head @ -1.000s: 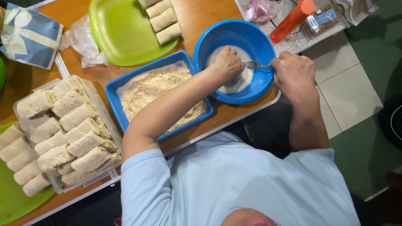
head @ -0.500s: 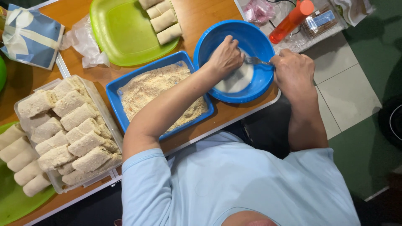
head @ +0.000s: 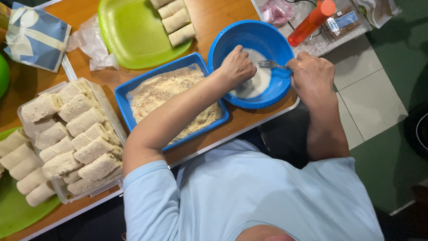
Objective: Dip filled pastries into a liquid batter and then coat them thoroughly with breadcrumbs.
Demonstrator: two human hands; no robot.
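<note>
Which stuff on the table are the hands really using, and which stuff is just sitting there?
In use:
- left hand, dipped in the blue bowl
- right hand, holding the fork
- white batter

Just sitting:
- blue crumb tray
- green plate
- clear tub of coated rolls
- orange bottle

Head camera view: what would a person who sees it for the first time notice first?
First, the round blue bowl of white batter at the table edge, with the left hand dipped into it and the right hand holding a fork over it. Next to it stands a blue rectangular tray of breadcrumbs, and further left a clear container packed with breaded rolls.
</note>
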